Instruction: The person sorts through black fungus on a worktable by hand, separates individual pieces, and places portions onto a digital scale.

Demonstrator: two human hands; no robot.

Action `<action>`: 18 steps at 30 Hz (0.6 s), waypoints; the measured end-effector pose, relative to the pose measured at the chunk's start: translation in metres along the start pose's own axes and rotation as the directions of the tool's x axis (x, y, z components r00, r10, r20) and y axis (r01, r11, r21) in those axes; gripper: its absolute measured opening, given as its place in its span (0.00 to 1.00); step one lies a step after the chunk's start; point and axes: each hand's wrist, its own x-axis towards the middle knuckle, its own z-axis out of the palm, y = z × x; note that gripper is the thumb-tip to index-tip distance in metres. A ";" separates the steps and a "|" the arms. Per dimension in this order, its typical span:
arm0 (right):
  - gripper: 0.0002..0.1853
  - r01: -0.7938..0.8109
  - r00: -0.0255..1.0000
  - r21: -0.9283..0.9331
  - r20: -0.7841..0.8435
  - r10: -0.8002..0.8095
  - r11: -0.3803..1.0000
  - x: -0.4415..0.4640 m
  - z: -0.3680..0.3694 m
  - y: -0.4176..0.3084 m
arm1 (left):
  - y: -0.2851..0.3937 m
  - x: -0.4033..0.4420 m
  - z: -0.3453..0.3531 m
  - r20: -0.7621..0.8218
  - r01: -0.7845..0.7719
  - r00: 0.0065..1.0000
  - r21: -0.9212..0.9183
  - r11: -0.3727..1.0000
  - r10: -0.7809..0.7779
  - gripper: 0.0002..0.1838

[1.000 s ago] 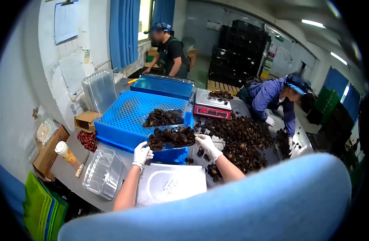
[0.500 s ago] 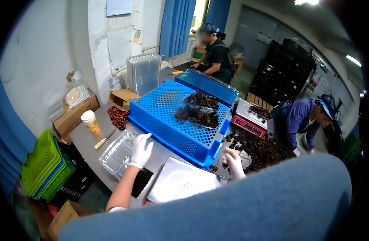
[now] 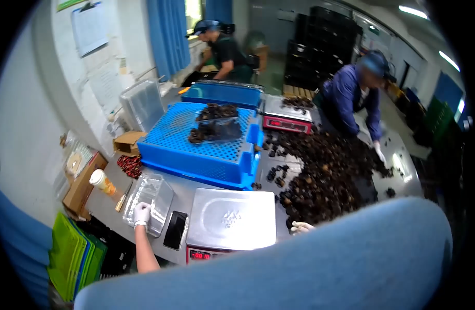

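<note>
My left hand [image 3: 141, 213], in a white glove, has its fingers closed at the stack of clear plastic trays [image 3: 155, 199] at the lower left. What it pinches, if anything, is too small to tell. My right hand [image 3: 302, 227], gloved too, is partly hidden behind a blurred blue shape in front, near the edge of the dark mushroom pile [image 3: 325, 181]; its grip is unclear. Between my hands lies a scale with a bare metal plate [image 3: 232, 219]. Trays of dark mushrooms [image 3: 216, 121] rest on the upturned blue crate [image 3: 196, 160].
A phone [image 3: 175, 230] lies left of the near scale. A cup [image 3: 103, 183], a knife and red items stand farther left. Another scale [image 3: 286, 124] holds mushrooms. One co-worker [image 3: 346, 101] reaches over the pile at the right; another [image 3: 224, 54] stands at the back.
My hands have let go of the filled tray, which now rests on the blue crate. My left hand has moved to the clear trays, my right hand down beside the pile. The view has shifted.
</note>
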 end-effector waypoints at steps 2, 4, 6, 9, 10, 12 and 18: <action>0.13 0.049 0.999 -0.076 0.027 -0.047 0.996 -0.042 0.016 0.018 | 0.000 0.002 -0.001 0.018 0.129 0.992 -0.146 0.981 -0.128 0.06; 0.13 0.267 0.958 -0.327 -0.014 -0.288 0.906 -0.079 0.031 0.052 | -0.034 0.017 0.011 -0.114 0.061 0.991 -0.054 0.997 -0.067 0.07; 0.14 0.216 0.975 -0.431 0.053 -0.214 0.876 -0.089 0.032 0.077 | -0.033 0.007 0.026 -0.307 -0.008 0.951 0.102 0.995 0.039 0.10; 0.17 0.269 0.963 -0.609 0.165 -0.213 0.746 -0.109 0.037 0.115 | 0.106 -0.071 0.019 -0.368 -0.181 0.880 0.324 0.929 0.300 0.09; 0.17 0.288 0.958 -0.665 0.204 -0.203 0.690 -0.121 0.042 0.115 | 0.109 -0.077 0.029 -0.351 -0.362 0.834 0.233 0.902 0.426 0.07; 0.17 0.327 0.940 -0.605 0.286 -0.184 0.726 -0.110 0.030 0.136 | 0.183 -0.138 0.046 -0.225 -0.558 0.745 0.306 0.771 0.628 0.03; 0.18 0.290 0.955 -0.665 0.161 -0.248 0.688 -0.138 0.014 0.093 | 0.126 -0.177 0.116 0.161 -0.686 0.724 0.065 0.725 0.671 0.06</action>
